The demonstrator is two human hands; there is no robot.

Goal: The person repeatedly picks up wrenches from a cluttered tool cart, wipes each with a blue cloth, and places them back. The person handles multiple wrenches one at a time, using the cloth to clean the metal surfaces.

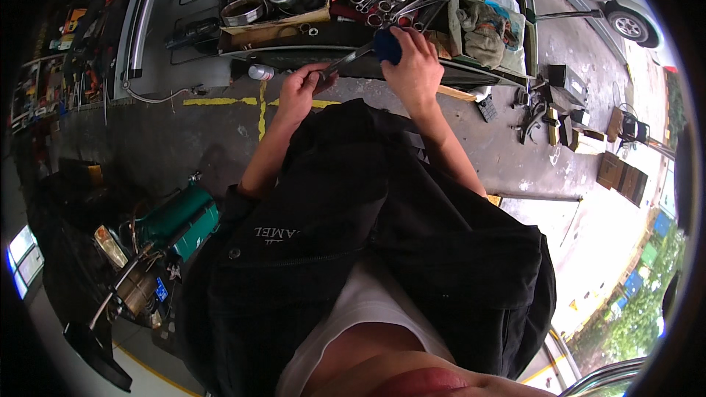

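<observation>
One slim, silvery metal wrench (356, 54)

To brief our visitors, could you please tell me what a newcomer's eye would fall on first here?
Probably the upper centre: the left hand holds a metal tool, the right hand a dark blue cloth at its other end. Beyond lies a jumble of wrenches; a green cylinder stands out at lower left.
</observation>
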